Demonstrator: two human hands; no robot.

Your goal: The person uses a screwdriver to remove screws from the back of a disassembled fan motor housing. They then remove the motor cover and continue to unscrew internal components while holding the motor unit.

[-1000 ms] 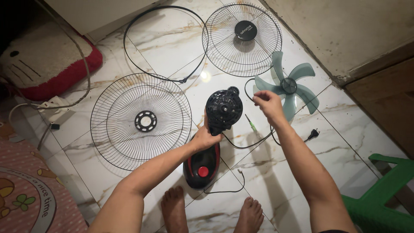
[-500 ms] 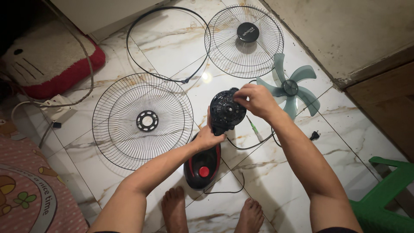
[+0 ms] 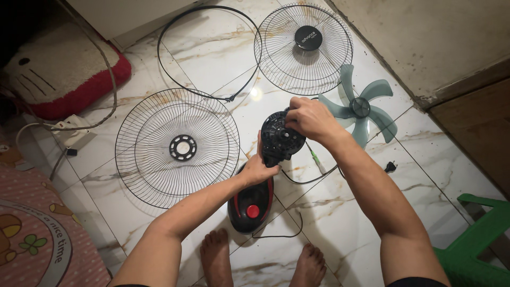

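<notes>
A black fan motor housing (image 3: 277,139) stands upright on a black and red fan base (image 3: 249,204) on the tiled floor. My left hand (image 3: 258,169) grips the neck just below the motor. My right hand (image 3: 308,118) rests on the upper right side of the motor housing, fingers curled over it. A black power cord (image 3: 295,179) trails from the base to a plug (image 3: 390,167) on the right.
A rear wire grille (image 3: 178,148) lies to the left, a front grille with a black centre cap (image 3: 304,48) at the top, a black rim ring (image 3: 207,50) between them. Translucent teal fan blades (image 3: 361,109) lie right of the motor. A green plastic stool (image 3: 478,239) stands bottom right. A red and white cushion (image 3: 61,69) and a socket strip (image 3: 71,130) sit left. My bare feet (image 3: 215,258) are below the base.
My right hand moved left from near the fan blades onto the top of the motor housing. My left hand stayed on the neck.
</notes>
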